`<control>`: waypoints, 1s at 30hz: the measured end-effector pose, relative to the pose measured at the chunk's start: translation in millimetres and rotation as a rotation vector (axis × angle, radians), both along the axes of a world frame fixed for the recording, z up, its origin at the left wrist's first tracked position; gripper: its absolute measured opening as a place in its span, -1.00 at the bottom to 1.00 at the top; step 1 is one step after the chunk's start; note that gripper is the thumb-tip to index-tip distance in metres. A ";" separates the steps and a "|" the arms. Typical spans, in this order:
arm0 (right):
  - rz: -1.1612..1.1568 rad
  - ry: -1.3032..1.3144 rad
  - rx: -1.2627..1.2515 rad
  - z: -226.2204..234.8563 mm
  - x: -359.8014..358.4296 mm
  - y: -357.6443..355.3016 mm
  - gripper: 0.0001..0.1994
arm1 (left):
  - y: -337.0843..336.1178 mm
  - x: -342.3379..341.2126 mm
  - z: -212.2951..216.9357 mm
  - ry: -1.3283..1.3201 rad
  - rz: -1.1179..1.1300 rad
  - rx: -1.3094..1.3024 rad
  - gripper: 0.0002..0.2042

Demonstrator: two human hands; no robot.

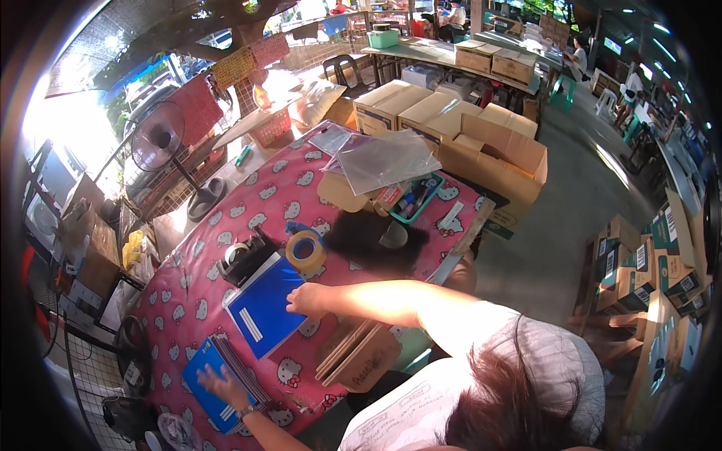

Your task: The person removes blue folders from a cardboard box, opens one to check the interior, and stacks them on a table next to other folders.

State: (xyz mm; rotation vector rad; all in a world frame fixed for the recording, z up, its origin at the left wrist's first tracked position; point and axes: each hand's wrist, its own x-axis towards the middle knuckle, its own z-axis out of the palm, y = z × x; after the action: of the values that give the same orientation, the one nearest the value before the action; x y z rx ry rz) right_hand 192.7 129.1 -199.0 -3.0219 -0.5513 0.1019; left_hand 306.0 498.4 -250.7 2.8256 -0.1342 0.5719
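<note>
My left hand (223,388) lies with spread fingers over the top of a stack of blue notebooks (203,368) at the table's near left. To its right lies another blue notebook (259,319) with a white label. My right hand (304,299) has its fingers curled in at that notebook's right edge and appears to pinch it; the fingertips are partly hidden. Just beyond stand a black tape dispenser (244,259) and a wide roll of tan tape (322,251). Near my body, right of the notebooks, is a small cardboard box (368,364) holding upright flat pieces.
A pink patterned cloth (214,274) covers the table. Farther back are clear plastic sheets (383,161), a teal tray (416,199) of small items and a dark mat (361,239). Large cartons (489,158) stand beyond the table; a fan (158,137) is at left.
</note>
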 end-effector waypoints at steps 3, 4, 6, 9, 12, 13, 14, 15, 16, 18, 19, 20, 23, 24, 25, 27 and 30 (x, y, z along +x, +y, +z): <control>-0.024 0.005 0.014 -4.7 2.9 1.9 -0.60 | -53.9 -10.2 25.1 0.318 -0.005 0.251 -0.24; -0.027 0.001 0.010 -4.4 2.4 3.5 -0.60 | -57.2 -15.5 23.8 0.314 -0.007 0.248 -0.24; -0.023 -0.018 0.003 -6.6 -0.5 2.2 -0.62 | -60.2 -22.4 19.1 0.450 0.016 0.402 -0.19; -0.017 -0.052 -0.002 -5.1 -3.0 3.2 -0.64 | -56.2 -17.0 7.9 0.438 0.038 0.422 -0.25; -0.004 -0.109 -0.019 -7.8 -5.9 2.0 -0.65 | -58.9 -16.8 2.1 0.422 0.050 0.453 -0.31; 0.002 -0.139 -0.034 -8.8 -4.8 2.0 -0.66 | -60.0 -15.7 2.3 0.404 0.055 0.476 -0.34; 0.003 -0.146 -0.041 -9.3 -2.3 3.0 -0.66 | -57.1 -12.4 -2.2 0.398 0.055 0.468 -0.34; 0.019 -0.119 -0.042 -10.3 1.2 6.1 -0.64 | -52.6 -10.4 -4.3 0.387 0.064 0.398 -0.35; 0.034 -0.092 -0.043 -11.3 4.0 7.2 -0.62 | -50.3 -7.2 -6.5 0.376 0.072 0.328 -0.36; 0.044 -0.113 -0.028 -15.6 6.7 3.7 -0.66 | -52.7 -4.6 -9.3 0.375 0.075 0.321 -0.38; 0.038 -0.136 -0.016 -18.8 7.3 2.3 -0.68 | -56.1 -4.2 -8.7 0.379 0.076 0.318 -0.39; 0.032 -0.159 -0.004 -21.4 8.6 -0.5 -0.71 | -56.3 -0.7 -12.1 0.375 0.075 0.315 -0.39; 0.023 -0.151 0.015 -12.1 7.8 1.7 -0.74 | -46.6 4.6 -22.5 0.335 0.058 0.201 -0.41; 0.029 -0.145 0.017 -13.6 6.9 0.5 -0.74 | -46.7 2.9 -21.9 0.335 0.051 0.224 -0.42; 0.031 -0.153 0.034 -14.6 7.5 -0.9 -0.74 | -45.0 0.6 -21.1 0.336 0.047 0.245 -0.42; 0.037 -0.257 0.041 -21.5 9.8 -1.0 -0.83 | -40.5 4.4 -30.0 0.207 -0.012 0.165 -0.45; 0.039 -0.278 -0.018 -17.9 18.2 14.5 -0.86 | -5.4 21.9 -53.3 -0.088 -0.196 0.163 -0.48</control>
State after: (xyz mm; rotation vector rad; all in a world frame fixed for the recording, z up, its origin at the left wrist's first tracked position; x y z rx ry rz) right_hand 210.8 143.6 -217.0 -3.0620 -0.6313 -0.3170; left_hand 327.8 493.0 -304.0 2.8961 -0.4895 0.6681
